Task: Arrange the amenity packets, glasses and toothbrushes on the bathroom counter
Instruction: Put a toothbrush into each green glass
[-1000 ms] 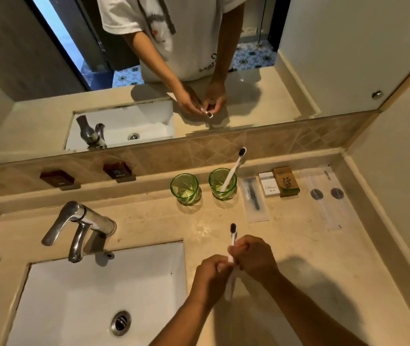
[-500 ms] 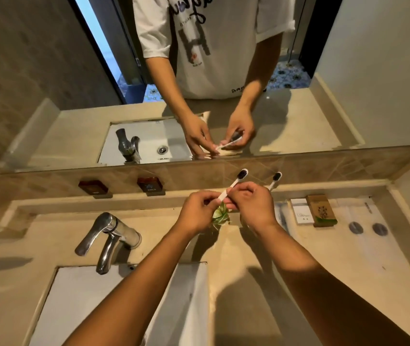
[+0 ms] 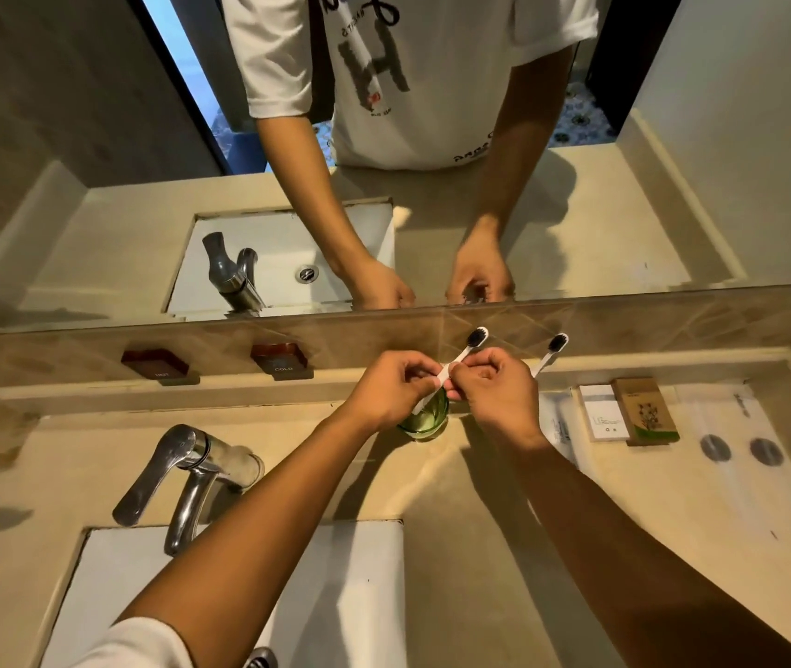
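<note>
Both hands pinch a white toothbrush with black bristles; its handle slants down into a green glass on the counter's back ledge. My left hand holds the shaft from the left, my right hand from the right. A second toothbrush sticks up behind my right hand; the glass that holds it is hidden. To the right lie a clear packet, a white box, a brown box and a clear packet with two round dark discs.
A chrome faucet stands at left over the white sink. Two dark HOT and COLD tags sit on the backsplash below a wide mirror. A wall closes the counter on the right.
Both hands carried the toothbrush from the counter's front up to the back ledge and lowered its handle into the left green glass. The camera moved closer.
</note>
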### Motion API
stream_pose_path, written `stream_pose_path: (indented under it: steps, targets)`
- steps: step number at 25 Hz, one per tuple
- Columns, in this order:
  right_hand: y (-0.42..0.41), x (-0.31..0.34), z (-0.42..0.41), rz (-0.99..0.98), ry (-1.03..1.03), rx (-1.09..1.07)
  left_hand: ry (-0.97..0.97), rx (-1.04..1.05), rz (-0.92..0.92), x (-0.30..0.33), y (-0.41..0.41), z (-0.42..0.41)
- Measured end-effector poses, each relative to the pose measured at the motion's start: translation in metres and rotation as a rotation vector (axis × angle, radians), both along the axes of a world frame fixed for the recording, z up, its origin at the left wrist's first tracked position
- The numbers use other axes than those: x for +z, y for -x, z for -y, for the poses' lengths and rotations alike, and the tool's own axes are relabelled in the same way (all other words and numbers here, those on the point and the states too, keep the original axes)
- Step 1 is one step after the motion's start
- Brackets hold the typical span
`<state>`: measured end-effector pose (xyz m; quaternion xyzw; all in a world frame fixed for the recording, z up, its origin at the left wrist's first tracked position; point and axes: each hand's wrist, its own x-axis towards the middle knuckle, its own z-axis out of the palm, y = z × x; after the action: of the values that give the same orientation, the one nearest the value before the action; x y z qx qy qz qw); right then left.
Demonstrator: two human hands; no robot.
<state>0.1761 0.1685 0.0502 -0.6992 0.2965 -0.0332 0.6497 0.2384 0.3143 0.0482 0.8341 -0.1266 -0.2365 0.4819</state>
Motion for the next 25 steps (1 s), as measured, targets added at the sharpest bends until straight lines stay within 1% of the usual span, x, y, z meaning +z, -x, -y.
stream_pose_path:
  steps: [2, 6, 16, 25]
  targets:
    - [-0.002, -0.005, -0.003, -0.015, 0.003, -0.002, -0.026, 0.018, 0.020, -0.006, -0.001, -0.001]
    - [-0.003, -0.013, -0.009, -0.029, 0.008, -0.006, -0.140, 0.023, 0.112, -0.014, 0.001, -0.003]
    - [0.001, -0.018, -0.014, -0.096, 0.205, 0.050, -0.218, -0.054, 0.199, -0.016, -0.004, 0.001]
    - [-0.002, -0.027, -0.015, -0.162, 0.139, -0.005, -0.362, -0.079, 0.368, -0.023, -0.003, 0.007]
